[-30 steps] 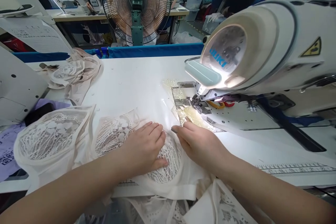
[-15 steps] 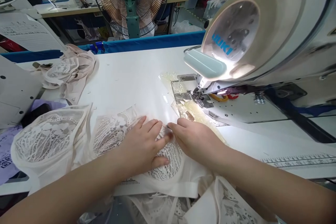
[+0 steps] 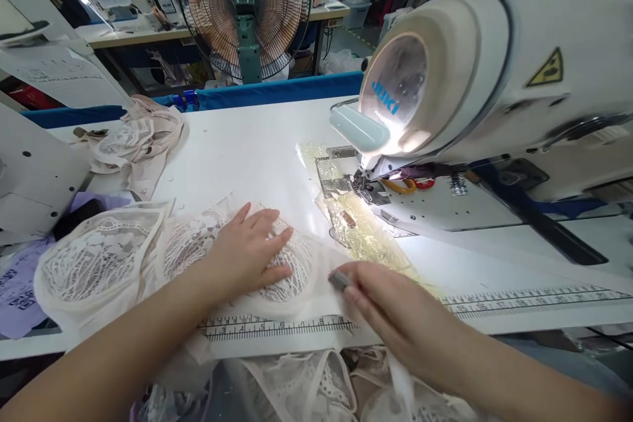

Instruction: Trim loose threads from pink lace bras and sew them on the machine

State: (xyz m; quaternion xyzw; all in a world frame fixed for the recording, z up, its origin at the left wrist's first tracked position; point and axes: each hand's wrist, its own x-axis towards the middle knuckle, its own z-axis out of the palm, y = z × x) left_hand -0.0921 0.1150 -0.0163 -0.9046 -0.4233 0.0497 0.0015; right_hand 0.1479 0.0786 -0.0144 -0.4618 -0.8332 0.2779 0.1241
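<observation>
My left hand [image 3: 250,247] lies flat with fingers spread on a white lace bra cup [image 3: 284,270] on the white table [image 3: 247,151]. My right hand [image 3: 390,320] is near the table's front edge, just right of the cup, with its fingers pinched on a small grey metal piece [image 3: 339,280]; motion blurs it. A second lace cup [image 3: 91,264] of the same garment lies to the left. The sewing machine head [image 3: 475,79] stands to the right, its presser foot [image 3: 363,188] beyond my right hand.
A pile of beige lace garments [image 3: 138,138] sits at the back left. A ruler strip [image 3: 519,300] runs along the table's front edge. A standing fan [image 3: 242,6] is behind the table. More lace pieces [image 3: 316,389] hang below the front edge.
My right hand has drawn back from the machine's needle area toward the front edge, still pinching the small piece. My left hand and the cup have shifted left.
</observation>
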